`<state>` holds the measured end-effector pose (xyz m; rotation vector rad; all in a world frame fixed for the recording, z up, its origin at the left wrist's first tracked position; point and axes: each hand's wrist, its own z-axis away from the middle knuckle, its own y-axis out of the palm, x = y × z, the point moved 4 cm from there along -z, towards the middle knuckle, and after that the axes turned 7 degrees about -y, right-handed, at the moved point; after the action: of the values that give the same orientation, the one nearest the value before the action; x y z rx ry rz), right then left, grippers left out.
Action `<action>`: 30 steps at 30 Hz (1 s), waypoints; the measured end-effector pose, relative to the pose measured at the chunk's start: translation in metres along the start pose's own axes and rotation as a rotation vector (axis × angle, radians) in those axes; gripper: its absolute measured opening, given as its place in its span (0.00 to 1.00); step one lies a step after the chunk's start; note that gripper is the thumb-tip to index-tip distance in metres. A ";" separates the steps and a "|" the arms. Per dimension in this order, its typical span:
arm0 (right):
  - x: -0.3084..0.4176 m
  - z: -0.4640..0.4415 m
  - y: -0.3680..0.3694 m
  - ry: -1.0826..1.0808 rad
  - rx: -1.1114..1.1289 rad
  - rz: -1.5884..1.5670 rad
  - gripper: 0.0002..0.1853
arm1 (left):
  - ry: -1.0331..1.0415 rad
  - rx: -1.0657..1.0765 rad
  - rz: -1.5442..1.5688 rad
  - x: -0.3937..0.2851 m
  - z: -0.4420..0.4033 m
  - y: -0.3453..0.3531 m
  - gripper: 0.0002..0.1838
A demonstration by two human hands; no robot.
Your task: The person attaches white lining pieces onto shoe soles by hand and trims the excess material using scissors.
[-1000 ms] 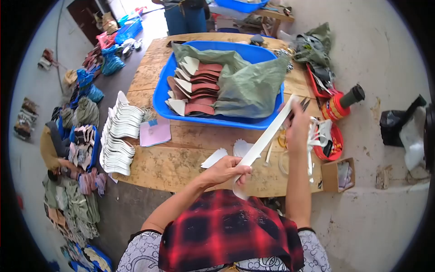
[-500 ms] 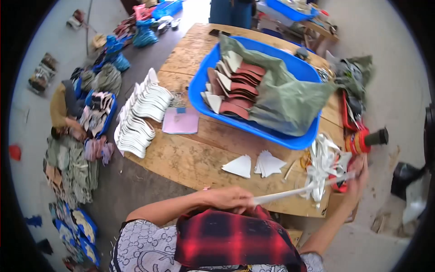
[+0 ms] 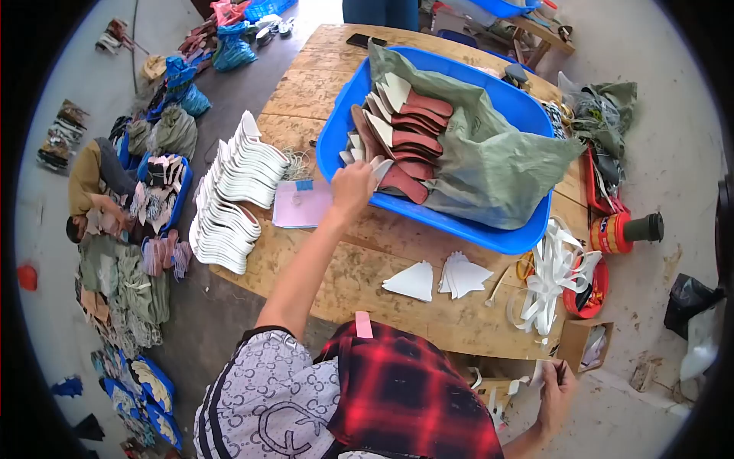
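Observation:
My left hand point(image 3: 353, 188) reaches over the near rim of the blue tub point(image 3: 466, 239), its fingers closed at the pale end of a shoe insole point(image 3: 381, 170). Inside the tub, several reddish-brown insoles point(image 3: 419, 141) with whitish ends lie in an overlapping row beside a green sack point(image 3: 489, 168). Low on the right, past the table edge, my right hand point(image 3: 556, 392) pinches a short white strip point(image 3: 537, 375). On the table nearest that hand is a tangle of white tape point(image 3: 547, 279). Two stacks of white cut pieces point(image 3: 411, 281) point(image 3: 463, 275) lie in front of the tub.
White curved pieces point(image 3: 237, 191) stand in rows on the table's left, beside a pink pad point(image 3: 300, 206). A red container point(image 3: 612, 233) and a cardboard box point(image 3: 589, 344) are at the right. A person point(image 3: 95, 187) sits among bundles at far left; another stands behind the table.
My left hand has left the white strip near my lap and moved up to the insoles in the tub. My right hand has dropped lower, below the table edge.

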<state>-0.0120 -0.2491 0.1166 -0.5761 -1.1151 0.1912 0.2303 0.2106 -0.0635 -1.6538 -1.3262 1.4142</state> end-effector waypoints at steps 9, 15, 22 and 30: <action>-0.003 -0.016 0.008 -0.226 -0.069 -0.095 0.08 | 0.023 -0.034 1.083 -0.091 0.009 -0.119 0.07; 0.039 -0.018 0.043 -0.402 0.015 -0.470 0.05 | 0.323 -0.309 1.105 -0.160 0.047 -0.192 0.11; 0.064 -0.038 0.119 -0.149 0.325 -1.043 0.07 | -0.431 0.034 1.743 -0.199 0.102 -0.119 0.19; 0.031 -0.035 0.138 0.003 0.479 -1.255 0.06 | -0.456 0.007 1.669 -0.217 0.140 -0.107 0.18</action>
<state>0.0514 -0.1325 0.0575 0.5931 -1.1902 -0.6200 0.0774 0.0217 0.0745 -2.5932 0.2975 2.6880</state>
